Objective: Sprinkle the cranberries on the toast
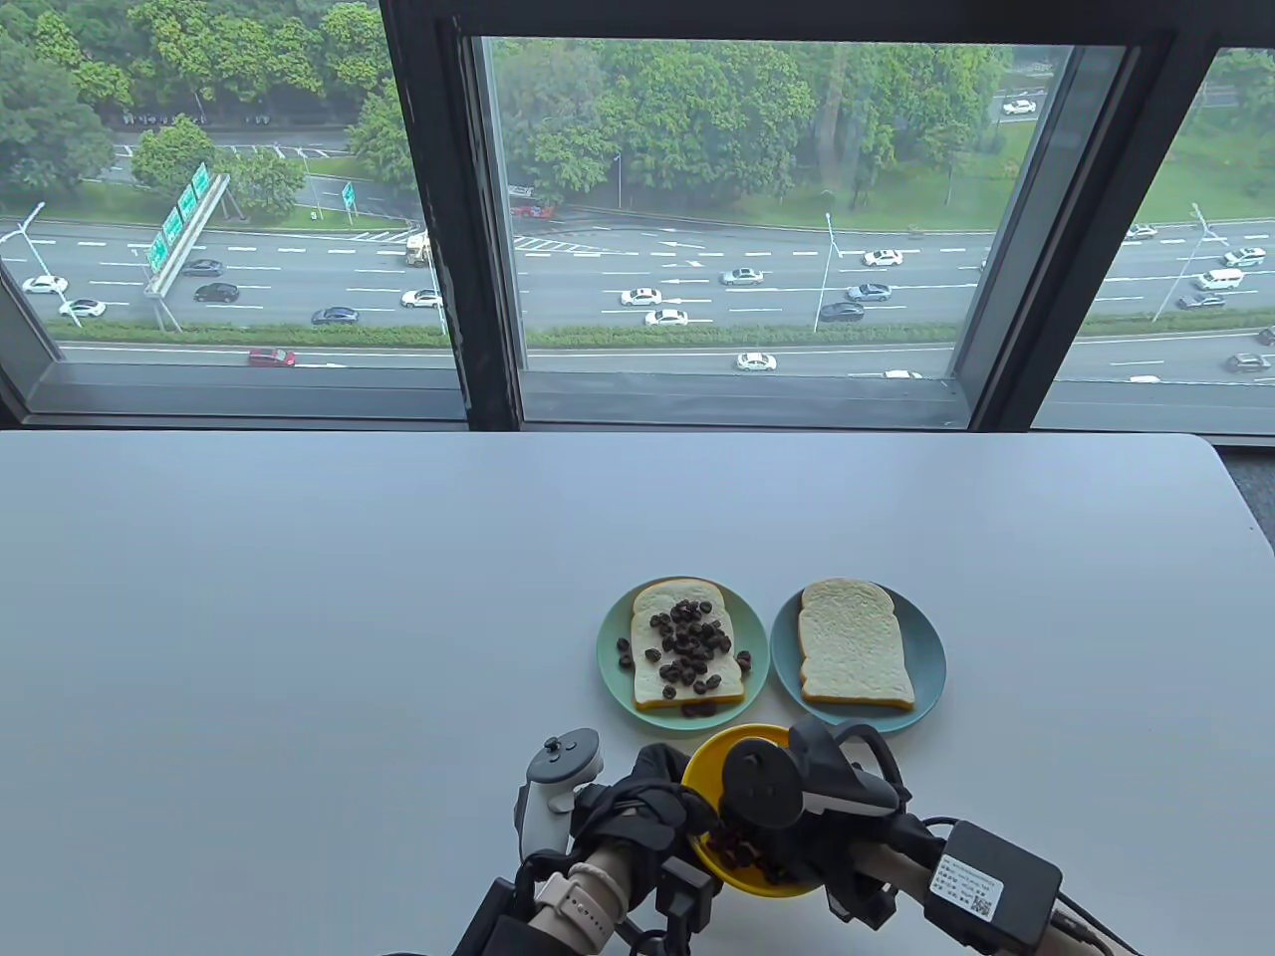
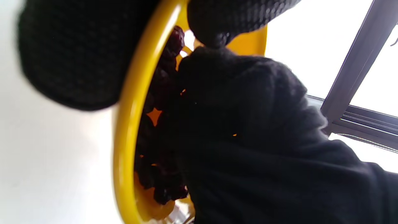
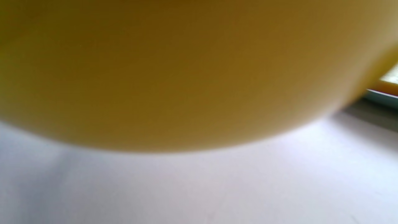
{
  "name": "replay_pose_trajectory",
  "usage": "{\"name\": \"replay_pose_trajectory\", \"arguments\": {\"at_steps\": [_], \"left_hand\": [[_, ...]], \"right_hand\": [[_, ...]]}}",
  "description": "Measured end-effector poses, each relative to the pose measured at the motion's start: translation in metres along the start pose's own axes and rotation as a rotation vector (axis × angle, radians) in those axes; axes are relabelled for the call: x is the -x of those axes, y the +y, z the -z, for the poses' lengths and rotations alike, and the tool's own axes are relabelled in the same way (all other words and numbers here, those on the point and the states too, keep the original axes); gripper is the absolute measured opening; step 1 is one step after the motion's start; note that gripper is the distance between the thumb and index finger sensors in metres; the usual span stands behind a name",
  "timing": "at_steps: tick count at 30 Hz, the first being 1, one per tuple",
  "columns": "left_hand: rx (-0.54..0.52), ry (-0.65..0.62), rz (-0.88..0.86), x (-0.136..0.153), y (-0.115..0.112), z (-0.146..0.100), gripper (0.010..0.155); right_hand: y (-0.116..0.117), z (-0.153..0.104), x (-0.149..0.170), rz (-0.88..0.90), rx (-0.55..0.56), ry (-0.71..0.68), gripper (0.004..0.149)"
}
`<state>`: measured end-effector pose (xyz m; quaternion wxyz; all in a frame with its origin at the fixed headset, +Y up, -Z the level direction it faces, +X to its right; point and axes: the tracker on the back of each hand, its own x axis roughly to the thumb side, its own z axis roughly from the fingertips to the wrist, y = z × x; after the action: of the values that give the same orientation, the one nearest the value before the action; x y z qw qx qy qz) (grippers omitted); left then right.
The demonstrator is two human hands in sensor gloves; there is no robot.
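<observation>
A yellow bowl (image 1: 732,742) of dark cranberries (image 1: 732,851) stands at the table's near edge. My left hand (image 1: 647,797) grips its left rim; in the left wrist view my fingers (image 2: 77,53) lie against the rim (image 2: 124,130). My right hand (image 1: 757,827) reaches down into the bowl, onto the cranberries (image 2: 161,174). Its fingers (image 2: 248,124) are bunched there, and whether they hold any is hidden. Beyond the bowl, a toast (image 1: 687,647) covered with cranberries lies on a green plate (image 1: 613,657). A plain toast (image 1: 854,645) lies on a blue plate (image 1: 926,647).
The white table (image 1: 299,597) runs back to a window. The right wrist view shows only the bowl's outer wall (image 3: 186,77), the table top (image 3: 217,186) and a plate edge (image 3: 384,98). A few cranberries lie on the green plate beside the toast.
</observation>
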<state>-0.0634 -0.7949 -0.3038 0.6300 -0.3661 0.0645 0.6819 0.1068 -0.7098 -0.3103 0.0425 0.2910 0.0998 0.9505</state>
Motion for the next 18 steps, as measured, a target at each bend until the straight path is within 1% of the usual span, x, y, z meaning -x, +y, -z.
{"name": "replay_pose_trajectory", "arguments": {"at_steps": [7,9,12,15,16,18], "left_hand": [[0.011,0.003,-0.020,-0.002,0.002,-0.001,0.052],[0.001,0.005,-0.030,-0.001,0.004,-0.001,0.052],[-0.021,0.027,0.010,0.001,0.007,0.000,0.052],[-0.005,0.037,-0.011,0.003,0.006,0.001,0.052],[-0.001,0.038,-0.015,0.003,0.006,0.002,0.052],[0.003,0.040,-0.006,0.003,0.005,0.003,0.052]], "right_hand": [[-0.023,-0.013,0.013,0.132,0.096,-0.040,0.036],[-0.030,-0.015,0.020,0.196,0.117,-0.042,0.035],[-0.039,-0.017,0.032,0.305,0.143,-0.032,0.035],[-0.049,-0.015,0.047,0.314,0.186,0.014,0.036],[-0.052,-0.012,0.057,0.302,0.210,0.058,0.036],[-0.054,-0.004,0.077,0.284,0.219,0.143,0.035]]}}
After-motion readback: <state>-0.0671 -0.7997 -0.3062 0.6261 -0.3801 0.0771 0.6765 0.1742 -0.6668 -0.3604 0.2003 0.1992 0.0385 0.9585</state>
